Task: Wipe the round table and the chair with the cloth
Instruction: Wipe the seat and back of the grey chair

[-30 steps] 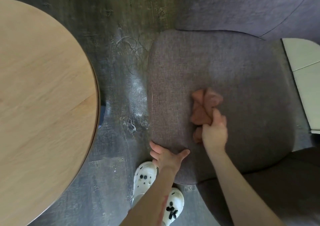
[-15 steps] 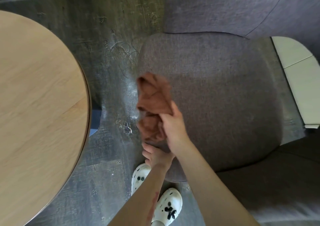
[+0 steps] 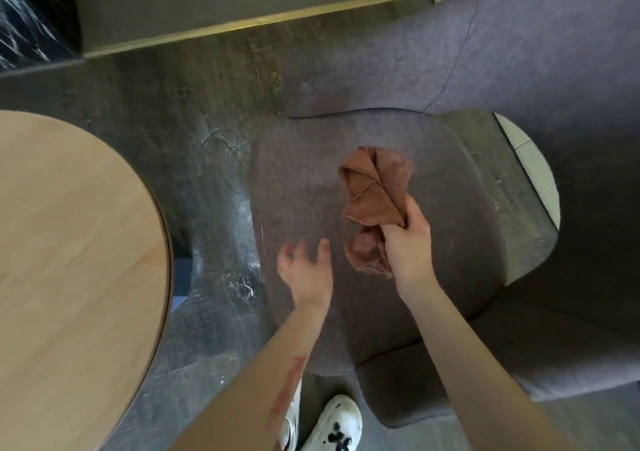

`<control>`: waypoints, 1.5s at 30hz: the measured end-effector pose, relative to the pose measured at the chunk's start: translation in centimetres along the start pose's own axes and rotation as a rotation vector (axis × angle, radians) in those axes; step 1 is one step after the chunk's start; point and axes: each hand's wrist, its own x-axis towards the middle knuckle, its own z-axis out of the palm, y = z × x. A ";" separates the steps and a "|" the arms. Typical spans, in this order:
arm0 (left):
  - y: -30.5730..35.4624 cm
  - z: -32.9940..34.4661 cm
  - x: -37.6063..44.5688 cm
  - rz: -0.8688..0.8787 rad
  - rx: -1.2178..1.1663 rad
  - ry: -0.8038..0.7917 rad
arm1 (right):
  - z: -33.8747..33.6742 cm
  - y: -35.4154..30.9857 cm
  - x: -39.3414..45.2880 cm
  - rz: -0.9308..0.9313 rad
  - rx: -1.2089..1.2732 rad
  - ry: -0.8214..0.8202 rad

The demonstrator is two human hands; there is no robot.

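Item: cloth [image 3: 375, 191], rust-brown, bunched; location, over the middle of the chair [image 3: 433, 215] seat, the free end fanned out above the grey fabric, contact with the seat not clear. Right hand [image 3: 408, 246]: grip closed round the cloth's gathered middle. Left hand [image 3: 304, 270]: fingers spread, holding nothing, over the seat's near-left part beside the cloth. Round surface [image 3: 76, 260]: light wood, at left, well apart from both hands, bare, no visible marks. Floor [image 3: 207, 159]: dark, scuffed, hair and dust between surface and chair. Progress, as judged: chair seat under way; backrest and surface status not determinable from this view.
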 end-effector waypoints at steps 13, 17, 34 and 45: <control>17.4 -0.1 -8.3 0.004 -0.665 -0.672 | -5.4 -9.5 -1.3 -0.244 -0.474 0.265; 20.1 1.7 -10.3 0.069 -0.547 -0.726 | -7.6 -11.9 -0.7 -0.260 -0.508 0.296; 27.2 20.4 -12.6 0.181 -0.680 -0.173 | -27.8 -17.3 13.4 -0.710 -0.866 0.022; 27.7 25.1 -12.3 0.411 -0.248 0.112 | -33.5 -19.1 23.8 -0.462 -0.798 -0.239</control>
